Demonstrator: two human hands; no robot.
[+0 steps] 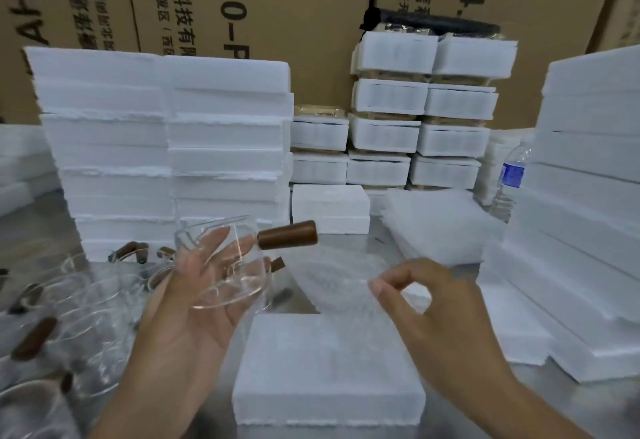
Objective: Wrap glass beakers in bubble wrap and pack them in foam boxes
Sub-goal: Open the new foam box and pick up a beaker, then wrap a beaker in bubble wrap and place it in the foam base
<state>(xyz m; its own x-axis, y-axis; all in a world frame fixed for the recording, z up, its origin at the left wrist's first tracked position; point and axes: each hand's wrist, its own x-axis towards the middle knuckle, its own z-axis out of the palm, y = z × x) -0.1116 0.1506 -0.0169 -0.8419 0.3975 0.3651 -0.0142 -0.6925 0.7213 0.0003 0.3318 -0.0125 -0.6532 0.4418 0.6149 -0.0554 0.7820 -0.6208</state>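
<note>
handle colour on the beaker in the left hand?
Dark brown, wood-like. The handle sticks out to the right of the clear glass beaker; head view, the only one.

Cool, flat, diffuse light fills the scene brightly, and shadows are faint and soft. The foam stacks (162, 148) nearly blow out and lose their texture. A thin glare streak crosses the beaker (239, 283). The bubble wrap (332, 272) and the lower-left glassware (79, 307) look smeared. Wide-angle distortion bows the cartons (294, 6) and tilts whatever stands at the frame edges.

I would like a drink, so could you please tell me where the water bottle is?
In the head view the water bottle stands far right, toward the back, between the packed foam boxes and the tall foam stack.
</note>
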